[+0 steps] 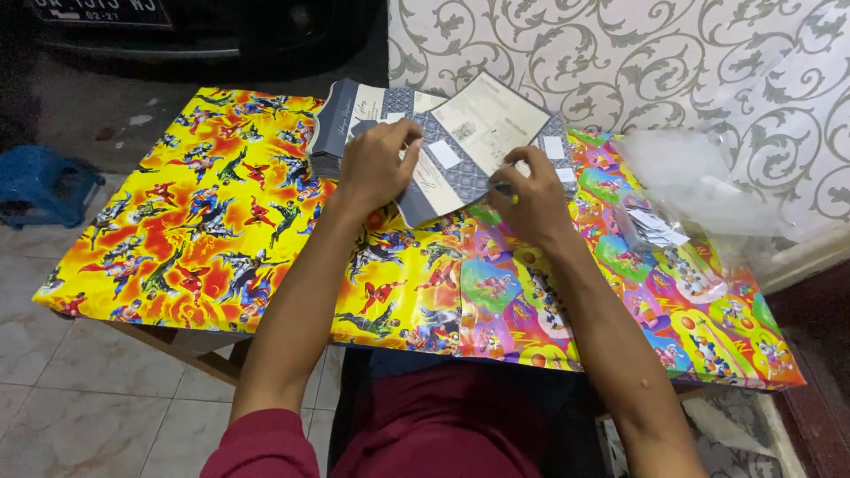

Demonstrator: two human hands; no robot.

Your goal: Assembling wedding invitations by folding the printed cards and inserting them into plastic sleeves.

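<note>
A person's left hand (376, 164) curls its fingers down onto a grey-blue patterned card folder (443, 173) lying opened near the far edge of the counter (221, 248), the grip closed lightly on the folder's upper flap, fingertips pressing the paper. The right hand (531, 202) rests on the folder's lower right corner with fingers bent together; a small dark object seems pinched between thumb and fingers, but what it is cannot be made out. A pale printed sheet (487, 119) sits tilted on the folder, with small white labels (443, 154) stuck beside it. More folders of the same kind are stacked under the left hand, their number hidden by the wrist. Toward the counter's right edge lies a crumpled clear plastic bag (699, 181) with a bundle of small white slips (653, 227) at its mouth; their print is too small to read. The counter is covered with bright cartoon wrapping paper, yellow and orange on the left half, multicoloured on the right. Behind it stands a wall with grey scroll-patterned wallpaper (620, 53); a blue plastic stool (44, 184) sits on the pale tiled floor (53, 354) beyond the left edge. The dark shape at top left is cut off by the frame.
</note>
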